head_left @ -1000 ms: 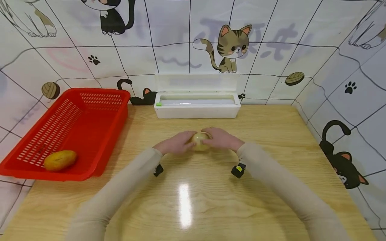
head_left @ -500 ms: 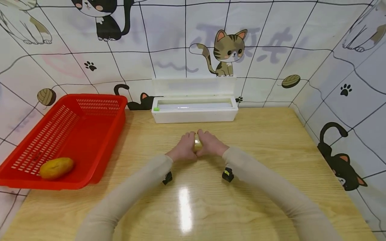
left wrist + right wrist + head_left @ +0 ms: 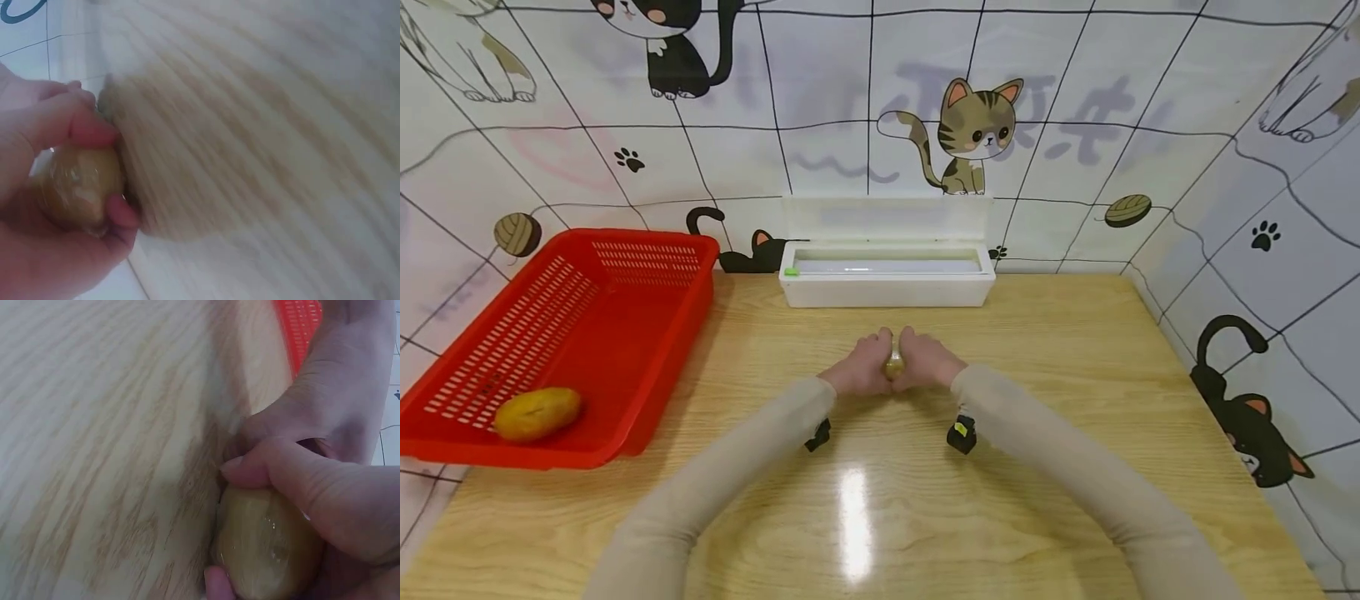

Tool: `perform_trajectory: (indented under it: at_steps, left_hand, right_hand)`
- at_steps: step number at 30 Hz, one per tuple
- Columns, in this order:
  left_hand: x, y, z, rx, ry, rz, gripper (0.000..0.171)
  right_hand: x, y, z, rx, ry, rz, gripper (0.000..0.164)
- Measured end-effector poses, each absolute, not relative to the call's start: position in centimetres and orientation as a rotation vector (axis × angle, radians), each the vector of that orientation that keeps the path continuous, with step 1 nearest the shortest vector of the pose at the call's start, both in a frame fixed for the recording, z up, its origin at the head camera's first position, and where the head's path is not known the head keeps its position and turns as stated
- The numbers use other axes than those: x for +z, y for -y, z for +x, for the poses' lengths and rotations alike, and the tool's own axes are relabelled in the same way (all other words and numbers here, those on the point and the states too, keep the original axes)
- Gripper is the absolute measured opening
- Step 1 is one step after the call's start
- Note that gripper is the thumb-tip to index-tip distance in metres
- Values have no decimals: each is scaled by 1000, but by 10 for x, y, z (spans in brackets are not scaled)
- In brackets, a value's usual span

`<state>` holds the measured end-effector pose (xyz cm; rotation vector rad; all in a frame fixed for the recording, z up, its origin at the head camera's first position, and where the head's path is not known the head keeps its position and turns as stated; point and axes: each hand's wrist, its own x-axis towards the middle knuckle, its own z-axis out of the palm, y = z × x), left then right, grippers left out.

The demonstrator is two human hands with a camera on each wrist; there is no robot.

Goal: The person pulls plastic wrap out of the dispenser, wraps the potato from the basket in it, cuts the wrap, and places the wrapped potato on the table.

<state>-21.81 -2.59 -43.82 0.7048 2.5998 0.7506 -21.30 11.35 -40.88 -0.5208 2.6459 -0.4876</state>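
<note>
Both hands meet over a round, yellowish fruit wrapped in shiny clear film, close over the table in the middle. My left hand (image 3: 867, 365) grips its left side; in the left wrist view its fingers curl round the wrapped fruit (image 3: 81, 181). My right hand (image 3: 927, 360) grips the other side. In the right wrist view, the right thumb (image 3: 265, 465) presses the top of the wrapped fruit (image 3: 265, 540) and a fingertip shows lower down. From the head view only a narrow strip of the fruit (image 3: 894, 365) shows between the hands.
A red plastic basket (image 3: 625, 333) stands at the left with a yellow mango (image 3: 538, 414) in it. Behind the hands, a long white box (image 3: 887, 292) with its lid up holds film, with a small green piece at its left end. Cat-print sheeting (image 3: 820, 100) lines the back and sides.
The hands have drawn together round the wrapped fruit, hiding most of it, and their fingers are now more curled. The camera view has shifted slightly.
</note>
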Motion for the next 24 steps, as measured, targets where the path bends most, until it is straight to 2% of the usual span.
perform_trajectory:
  at_steps: [4, 6, 8, 12, 18, 22, 24]
  left_hand:
    - [-436, 28, -219, 724, -2583, 711, 93]
    - [-435, 30, -218, 748, -2594, 712, 99]
    - [-433, 31, -217, 780, -2626, 737, 94]
    - [-430, 30, -217, 741, -2707, 827, 77]
    - [-434, 23, -218, 423, -2755, 990, 70]
    - [-440, 18, -219, 452, -2771, 920, 59]
    - [-442, 17, -220, 486, -2763, 848, 64]
  right_hand:
    - [-412, -115, -212, -507, -2687, -509, 77]
    - [-413, -117, -212, -433, -2774, -531, 82]
    - [-416, -120, -211, -345, -2872, -563, 82]
    - [-422, -124, -210, -223, -2971, -643, 70]
    - [-426, -121, -214, -236, -2918, -720, 64]
    - [-424, -119, -220, -270, -2823, -693, 57]
    - [-422, -120, -223, -309, -2770, -685, 64]
